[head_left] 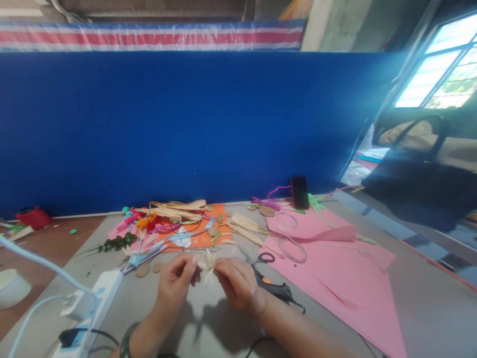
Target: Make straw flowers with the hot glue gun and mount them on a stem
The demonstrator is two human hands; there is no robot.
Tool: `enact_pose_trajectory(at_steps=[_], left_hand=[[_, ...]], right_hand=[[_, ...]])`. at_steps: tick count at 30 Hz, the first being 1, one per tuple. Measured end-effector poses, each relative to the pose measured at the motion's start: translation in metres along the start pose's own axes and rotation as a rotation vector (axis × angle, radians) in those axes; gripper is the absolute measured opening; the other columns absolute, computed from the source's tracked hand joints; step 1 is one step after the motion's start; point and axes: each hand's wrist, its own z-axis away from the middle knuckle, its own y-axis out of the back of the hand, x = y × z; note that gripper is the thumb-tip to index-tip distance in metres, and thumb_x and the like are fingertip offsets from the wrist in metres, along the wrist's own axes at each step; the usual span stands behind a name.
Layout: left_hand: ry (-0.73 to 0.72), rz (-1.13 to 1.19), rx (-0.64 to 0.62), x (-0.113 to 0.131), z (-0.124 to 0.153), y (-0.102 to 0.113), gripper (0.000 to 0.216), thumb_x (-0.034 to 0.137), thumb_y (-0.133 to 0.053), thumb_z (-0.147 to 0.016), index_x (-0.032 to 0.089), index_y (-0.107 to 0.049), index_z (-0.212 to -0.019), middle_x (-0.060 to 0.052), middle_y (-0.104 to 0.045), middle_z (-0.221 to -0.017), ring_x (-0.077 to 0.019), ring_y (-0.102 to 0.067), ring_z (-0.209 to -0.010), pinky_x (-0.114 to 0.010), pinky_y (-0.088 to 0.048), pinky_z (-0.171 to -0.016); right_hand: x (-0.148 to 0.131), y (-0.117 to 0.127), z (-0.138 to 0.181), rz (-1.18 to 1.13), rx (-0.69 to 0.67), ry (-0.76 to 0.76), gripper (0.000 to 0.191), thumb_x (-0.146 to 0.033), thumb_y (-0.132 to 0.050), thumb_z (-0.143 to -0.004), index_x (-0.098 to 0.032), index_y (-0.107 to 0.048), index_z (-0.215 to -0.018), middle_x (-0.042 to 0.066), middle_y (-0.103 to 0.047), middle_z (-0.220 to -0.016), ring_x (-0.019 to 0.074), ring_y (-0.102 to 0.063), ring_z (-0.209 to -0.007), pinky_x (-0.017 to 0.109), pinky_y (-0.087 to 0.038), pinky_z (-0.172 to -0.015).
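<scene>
Between both hands, just above the table, is a small pale flower-like piece with thin pointed petals, perhaps of dried husk. My left hand pinches its left side between thumb and forefinger. From the right, my right hand grips the other side with closed fingers, which hide part of it. Behind my right hand lie the scissors, with a black glue gun beside its wrist. Dried husk strips spread out beyond the hands.
A white power strip with cords stands at the left, near a white cup. Pink sheets cover the right side. Farther back are orange paper, wooden discs, coloured pipe cleaners and a phone against the blue partition.
</scene>
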Motion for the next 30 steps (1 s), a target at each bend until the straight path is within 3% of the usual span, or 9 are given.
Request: enact_pose_trajectory(at_steps=[4, 8, 11, 16, 20, 25, 30], left_hand=[[0.244, 0.165, -0.083, -0.002, -0.011, -0.011, 0.035, 0.043, -0.064, -0.076, 0.016, -0.056, -0.056, 0.003, -0.05, -0.044, -0.0086, -0.041, -0.039, -0.021, -0.033, -0.04], [0.349, 0.194, -0.108, -0.003, -0.022, -0.022, 0.034, 0.041, -0.066, -0.073, 0.016, -0.054, -0.053, 0.004, -0.048, -0.042, -0.0076, -0.04, -0.038, -0.019, -0.03, -0.039], [0.339, 0.156, -0.196, 0.0, -0.035, -0.024, 0.033, 0.04, -0.066, -0.071, 0.014, -0.057, -0.052, 0.001, -0.052, -0.043, -0.0097, -0.046, -0.04, -0.021, -0.036, -0.042], [0.195, 0.126, -0.099, 0.01, -0.049, -0.012, 0.033, 0.046, -0.065, -0.075, 0.013, -0.072, -0.078, -0.008, -0.069, -0.074, -0.0176, -0.061, -0.067, -0.026, -0.048, -0.058], [0.105, 0.023, -0.159, 0.008, -0.046, -0.005, 0.023, 0.036, -0.075, -0.069, 0.016, -0.071, -0.078, -0.004, -0.068, -0.073, -0.0151, -0.059, -0.067, -0.024, -0.046, -0.064], [0.015, -0.035, -0.155, 0.0, -0.04, -0.005, 0.017, 0.032, -0.07, -0.075, 0.016, -0.068, -0.071, -0.002, -0.063, -0.069, -0.014, -0.055, -0.067, -0.024, -0.044, -0.066], [0.089, 0.084, -0.11, 0.002, -0.037, -0.009, 0.02, 0.032, -0.07, -0.076, 0.016, -0.063, -0.065, 0.002, -0.058, -0.06, -0.0105, -0.05, -0.059, -0.021, -0.041, -0.059]], right_hand=[[0.005, -0.001, 0.0, -0.03, 0.004, -0.056, 0.019, -0.006, -0.053, -0.085, -0.018, -0.06, -0.098, 0.007, -0.07, -0.083, 0.0172, -0.067, -0.08, 0.028, -0.055, -0.072], [0.013, 0.0, 0.0, -0.009, 0.012, -0.089, 0.018, -0.008, -0.051, -0.086, -0.018, -0.061, -0.097, 0.006, -0.068, -0.076, 0.0174, -0.065, -0.075, 0.03, -0.054, -0.071], [0.019, 0.003, -0.001, 0.023, 0.006, -0.085, 0.016, -0.008, -0.051, -0.087, -0.018, -0.061, -0.096, 0.007, -0.068, -0.078, 0.0173, -0.065, -0.073, 0.031, -0.054, -0.07], [0.028, 0.003, -0.002, 0.057, -0.037, -0.012, 0.017, -0.008, -0.05, -0.087, -0.017, -0.06, -0.098, 0.009, -0.07, -0.083, 0.0177, -0.065, -0.076, 0.031, -0.054, -0.069], [0.029, -0.001, 0.001, 0.072, -0.061, 0.018, 0.016, -0.008, -0.052, -0.087, -0.016, -0.06, -0.097, 0.009, -0.07, -0.084, 0.0177, -0.066, -0.079, 0.031, -0.053, -0.073], [0.028, -0.004, 0.006, 0.078, -0.092, 0.025, 0.017, -0.007, -0.052, -0.086, -0.016, -0.06, -0.098, 0.009, -0.07, -0.082, 0.0176, -0.065, -0.075, 0.03, -0.052, -0.068], [0.027, -0.003, 0.007, 0.052, -0.059, 0.004, 0.019, -0.006, -0.054, -0.085, -0.016, -0.059, -0.099, 0.01, -0.07, -0.084, 0.0179, -0.066, -0.077, 0.031, -0.053, -0.071]])
